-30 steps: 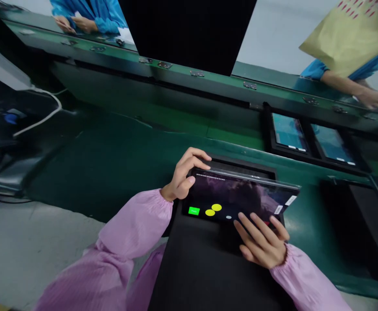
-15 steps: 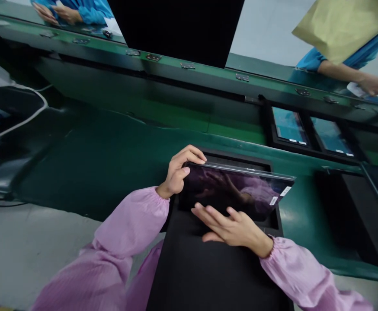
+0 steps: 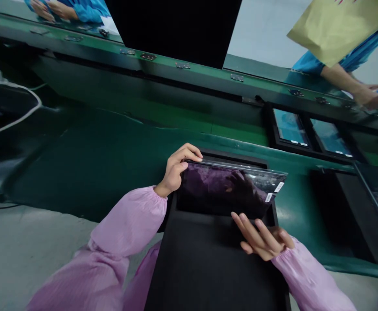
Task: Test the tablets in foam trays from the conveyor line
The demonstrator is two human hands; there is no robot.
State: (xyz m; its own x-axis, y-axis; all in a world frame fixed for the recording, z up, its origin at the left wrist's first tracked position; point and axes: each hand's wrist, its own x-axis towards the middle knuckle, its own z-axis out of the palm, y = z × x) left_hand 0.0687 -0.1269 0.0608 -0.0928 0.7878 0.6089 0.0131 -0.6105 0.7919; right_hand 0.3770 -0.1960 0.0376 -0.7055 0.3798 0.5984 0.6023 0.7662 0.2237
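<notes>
A dark, glossy display panel (image 3: 221, 185) with two small white labels at its right end stands tilted up in a black foam tray (image 3: 221, 263). My left hand (image 3: 177, 166) pinches the panel's upper left corner between thumb and fingers. Below the panel's lower right part, my right hand (image 3: 263, 237) hovers over the tray, fingers spread and holding nothing. Reflections of a hand and pink cloth show in the panel's surface. The panel's lower edge is hard to make out against the black tray.
Behind the green mat (image 3: 111, 151), a black tray (image 3: 275, 138) holds panels with blue-green faces (image 3: 291, 125). Another black tray (image 3: 341, 207) is at right. A conveyor edge (image 3: 205, 75) crosses the back, beneath a black board (image 3: 176, 30). Co-workers' hands (image 3: 366, 95) are beyond it.
My right hand has moved right and slightly down, away from the panel's face. The left hand keeps its hold on the corner, and the panel has shifted slightly left in view.
</notes>
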